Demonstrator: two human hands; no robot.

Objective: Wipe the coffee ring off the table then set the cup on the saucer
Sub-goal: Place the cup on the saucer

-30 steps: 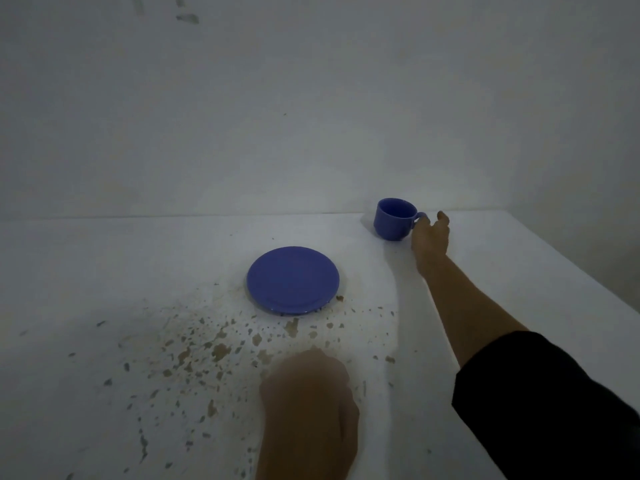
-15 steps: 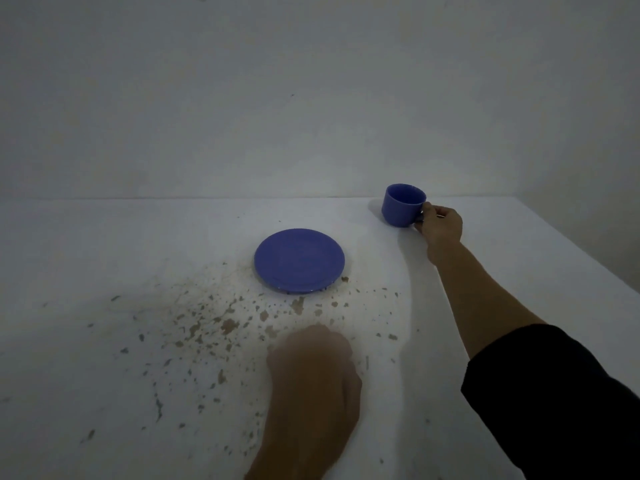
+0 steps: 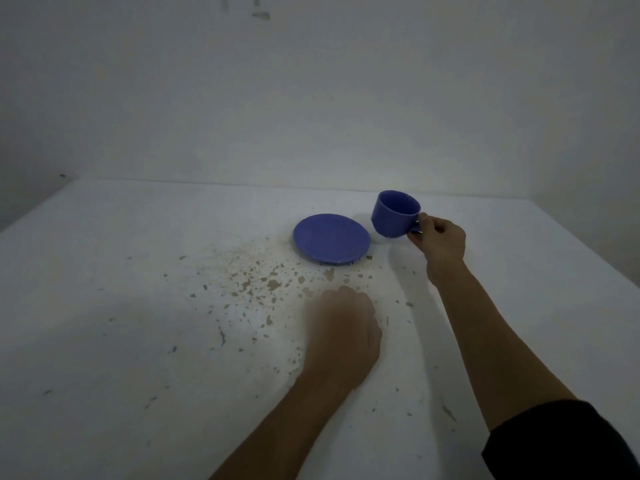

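Observation:
A blue cup (image 3: 394,213) hangs just above the white table (image 3: 104,271), tilted slightly, a little right of the blue saucer (image 3: 331,239). My right hand (image 3: 438,241) grips the cup by its handle. The saucer lies flat and bare near the table's middle. My left hand (image 3: 343,336) rests on the table in front of the saucer with its fingers curled into a fist; nothing shows in it. No coffee ring is visible; brown chips and specks (image 3: 263,282) mark the surface left of that hand.
A plain white wall (image 3: 311,98) stands right behind the table's far edge. The table's right edge (image 3: 588,251) runs diagonally toward me. My black sleeve (image 3: 561,445) fills the lower right corner.
My right hand closed on the cup's handle, lifted the cup and carried it left and toward me, close to the saucer. My left hand stayed in place.

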